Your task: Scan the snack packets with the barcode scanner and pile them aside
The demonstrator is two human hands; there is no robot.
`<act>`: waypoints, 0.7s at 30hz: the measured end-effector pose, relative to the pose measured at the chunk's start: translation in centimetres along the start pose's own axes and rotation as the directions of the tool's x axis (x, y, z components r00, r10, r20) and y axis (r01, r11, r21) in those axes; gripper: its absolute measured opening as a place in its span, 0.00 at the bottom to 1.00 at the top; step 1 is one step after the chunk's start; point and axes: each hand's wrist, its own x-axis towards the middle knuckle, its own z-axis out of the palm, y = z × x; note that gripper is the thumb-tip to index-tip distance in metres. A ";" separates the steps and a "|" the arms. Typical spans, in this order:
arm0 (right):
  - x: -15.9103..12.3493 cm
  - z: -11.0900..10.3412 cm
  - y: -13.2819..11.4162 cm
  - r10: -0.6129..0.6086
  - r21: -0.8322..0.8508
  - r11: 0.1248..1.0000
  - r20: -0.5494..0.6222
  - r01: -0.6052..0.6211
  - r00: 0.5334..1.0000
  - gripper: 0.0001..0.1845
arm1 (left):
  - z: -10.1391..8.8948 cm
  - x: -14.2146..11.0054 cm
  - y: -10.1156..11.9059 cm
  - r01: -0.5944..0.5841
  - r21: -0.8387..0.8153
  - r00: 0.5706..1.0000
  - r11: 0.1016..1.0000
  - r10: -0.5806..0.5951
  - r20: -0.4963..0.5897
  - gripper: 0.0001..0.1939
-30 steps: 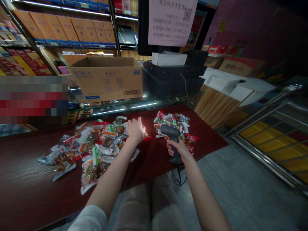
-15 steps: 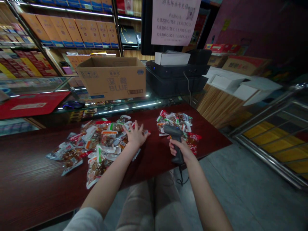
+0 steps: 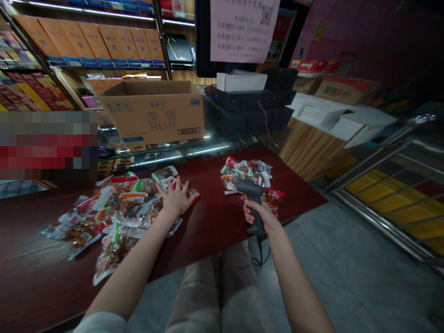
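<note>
My left hand [image 3: 176, 200] lies with its fingers spread on the right edge of a large heap of sealed snack packets [image 3: 130, 203]. A packet with a red corner [image 3: 194, 192] shows beneath its palm and thumb. The packets are clear with red, green, orange and white borders and brown contents. In my right hand [image 3: 259, 212] is a dark barcode scanner [image 3: 250, 188], gripped by its handle, its head pointing left. Behind the scanner sits a smaller pile of packets [image 3: 248, 171], and a red packet [image 3: 274, 200] is partly hidden behind my right hand.
The dark red tabletop [image 3: 211, 217] holds both piles. Behind it, on a glass counter, stand an open cardboard box [image 3: 152, 113] and a black machine [image 3: 248, 113] under a screen with a paper notice [image 3: 243, 32]. A metal rack [image 3: 391, 222] stands right; the scanner's cord [image 3: 260, 256] hangs down.
My left hand and the large heap of packets have shifted left, the heap sliding away from the smaller pile. My right hand keeps its hold on the scanner. The view has turned slightly.
</note>
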 end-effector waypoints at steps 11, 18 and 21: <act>-0.1 -1.0 -1.6 -0.070 0.005 0.998 -0.016 0.070 0.997 0.21 | -2.6 2.6 9.3 -0.170 -0.279 0.981 0.945 0.190 0.048 0.33; -0.1 -2.2 -0.7 -0.084 0.024 0.996 -0.054 0.085 0.995 0.21 | -0.4 5.1 13.2 0.013 -0.461 0.988 0.887 0.061 0.144 0.29; -0.2 -2.7 -0.4 -0.069 0.031 0.997 -0.057 0.071 0.996 0.21 | 0.3 5.5 12.5 0.029 -0.562 0.990 0.826 0.055 0.133 0.21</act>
